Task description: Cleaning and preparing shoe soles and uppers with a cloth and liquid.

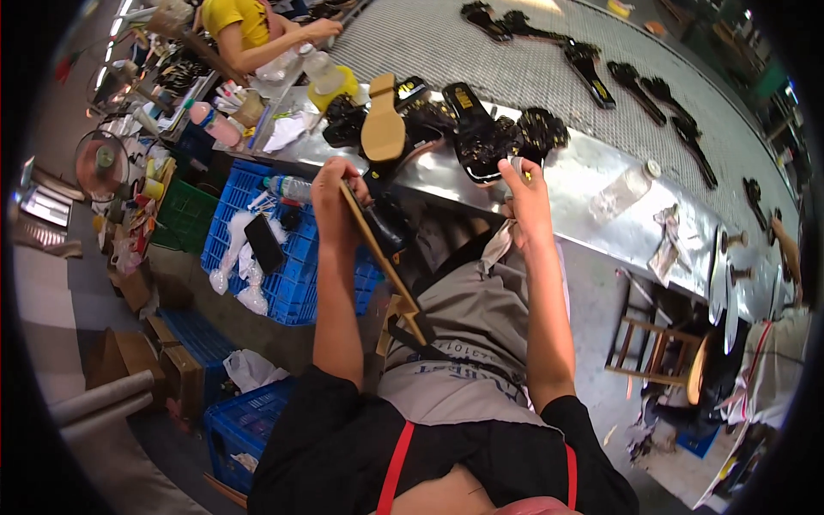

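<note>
Sandal (pixel 381 251) slants toward our lap (pixel 472 322) from our gripping left hand (pixel 335 193); our curled right hand (pixel 528 202), farther off, holds what we cannot tell.

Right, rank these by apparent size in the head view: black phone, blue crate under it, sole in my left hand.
1. Blue crate
2. Sole, seen nearly edge-on
3. Black phone
</note>
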### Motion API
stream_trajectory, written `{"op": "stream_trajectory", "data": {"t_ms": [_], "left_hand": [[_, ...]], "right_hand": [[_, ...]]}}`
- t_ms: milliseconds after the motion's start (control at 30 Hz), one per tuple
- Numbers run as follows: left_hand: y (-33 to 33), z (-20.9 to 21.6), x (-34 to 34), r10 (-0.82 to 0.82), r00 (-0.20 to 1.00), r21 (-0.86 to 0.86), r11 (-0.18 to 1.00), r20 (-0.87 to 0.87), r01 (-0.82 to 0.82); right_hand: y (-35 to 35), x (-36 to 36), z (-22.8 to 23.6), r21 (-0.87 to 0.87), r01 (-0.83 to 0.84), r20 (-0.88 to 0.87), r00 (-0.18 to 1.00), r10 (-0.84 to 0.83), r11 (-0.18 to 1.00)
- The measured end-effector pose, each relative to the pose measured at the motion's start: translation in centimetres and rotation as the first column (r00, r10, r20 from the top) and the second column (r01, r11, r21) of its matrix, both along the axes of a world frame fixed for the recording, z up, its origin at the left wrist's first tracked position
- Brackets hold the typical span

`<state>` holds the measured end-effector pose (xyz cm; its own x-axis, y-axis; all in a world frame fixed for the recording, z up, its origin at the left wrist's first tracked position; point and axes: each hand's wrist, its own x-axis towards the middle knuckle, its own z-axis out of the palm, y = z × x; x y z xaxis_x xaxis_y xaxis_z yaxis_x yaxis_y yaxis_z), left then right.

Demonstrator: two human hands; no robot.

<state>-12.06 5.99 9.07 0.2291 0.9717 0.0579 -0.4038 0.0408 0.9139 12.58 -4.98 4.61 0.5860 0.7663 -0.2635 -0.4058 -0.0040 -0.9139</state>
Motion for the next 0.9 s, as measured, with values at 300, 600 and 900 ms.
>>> {"op": "stream_trajectory", "data": {"t_ms": [300, 600, 900], "left_hand": [[-6.8, -3.7, 9.0, -0.39, 0.918, -0.112, 0.911, 0.07, 0.396], [-7.8, -6.3, 12.7, -0.521, 0.852, -0.232, 0.824, 0.046, 0.517], [-8.8, -6.9, 13.6, -0.593, 0.798, -0.293, 0.748, 0.107, 0.595]], "right_hand": [[-10.5, 8.1, 7.8, 0.19, 0.619, 0.975, -0.028, -0.221, 0.762], [-9.7, 14.3, 3.1, 0.157, 0.474, 0.987, -0.036, -0.159, 0.866], [-11.2, 17.5, 1.4, 0.367, 0.792, -0.226, 0.585, -0.779, 0.488]]}}
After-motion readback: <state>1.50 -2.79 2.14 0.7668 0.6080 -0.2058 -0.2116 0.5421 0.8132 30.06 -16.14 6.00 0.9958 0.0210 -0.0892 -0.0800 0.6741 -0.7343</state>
